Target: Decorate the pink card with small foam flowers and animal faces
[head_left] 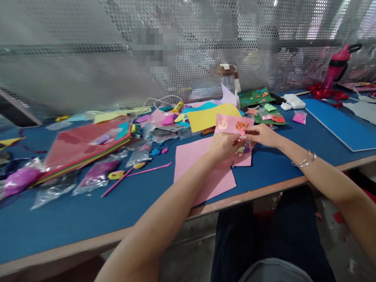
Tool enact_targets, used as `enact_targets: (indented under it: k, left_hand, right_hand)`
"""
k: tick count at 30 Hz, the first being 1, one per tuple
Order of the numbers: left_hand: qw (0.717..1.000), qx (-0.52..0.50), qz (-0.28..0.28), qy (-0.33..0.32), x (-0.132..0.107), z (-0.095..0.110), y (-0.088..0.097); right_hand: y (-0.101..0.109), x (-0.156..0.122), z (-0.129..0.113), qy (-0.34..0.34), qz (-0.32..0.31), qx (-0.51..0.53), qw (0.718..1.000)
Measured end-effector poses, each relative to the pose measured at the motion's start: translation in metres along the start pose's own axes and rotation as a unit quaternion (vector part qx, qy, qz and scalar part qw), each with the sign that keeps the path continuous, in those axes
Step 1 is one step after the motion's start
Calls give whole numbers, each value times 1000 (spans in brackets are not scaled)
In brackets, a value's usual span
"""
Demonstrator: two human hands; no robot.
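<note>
Left hand (223, 147) and right hand (263, 135) both pinch one small pink paper card (232, 122) bearing two animal stickers (241, 126), over one larger pink paper sheet (205, 172) on the blue bench (88, 211).

My single head-worn camera faces forward and down, close above left hand (225, 147) and right hand (263, 135) at the blue table (88, 219).

I look at a long table (132, 199) with a blue top and a pale wooden edge. Behind it a grey screen of perforated metal (88, 58) closes the whole width. Bright light (320, 23) comes through its holes at upper right. Under the table edge, the floor (329, 233) is grey
</note>
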State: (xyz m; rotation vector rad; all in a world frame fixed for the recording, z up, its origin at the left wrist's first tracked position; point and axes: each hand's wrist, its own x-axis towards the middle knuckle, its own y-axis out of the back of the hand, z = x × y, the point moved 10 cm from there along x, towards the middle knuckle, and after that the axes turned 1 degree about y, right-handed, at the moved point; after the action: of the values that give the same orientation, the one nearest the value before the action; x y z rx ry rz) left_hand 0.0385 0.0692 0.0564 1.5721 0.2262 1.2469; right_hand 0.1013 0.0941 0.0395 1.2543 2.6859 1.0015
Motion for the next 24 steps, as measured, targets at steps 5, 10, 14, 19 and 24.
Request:
enact_targets:
  k: [5, 10, 14, 19, 24]
  left_hand:
    - [996, 76, -13, -36, -1, 14, 4]
    - [994, 104, 1, -36, 0, 18, 9]
    - [997, 70, -3, -20, 0, 13, 7]
    - [994, 94, -60, -18, -1, 19, -5]
    - [990, 104, -92, -1, -1, 22, -10]
  right_hand:
    - [22, -4, -16, 53, 104, -78, 990]
    - [43, -9, -8, 19, 181, -48, 982]
    - [39, -8, -4, -6, 151, -60, 987]
    - [32, -7, -17, 27, 131, -104, 985]
    - [24, -6, -14, 28, 98, -54, 993]
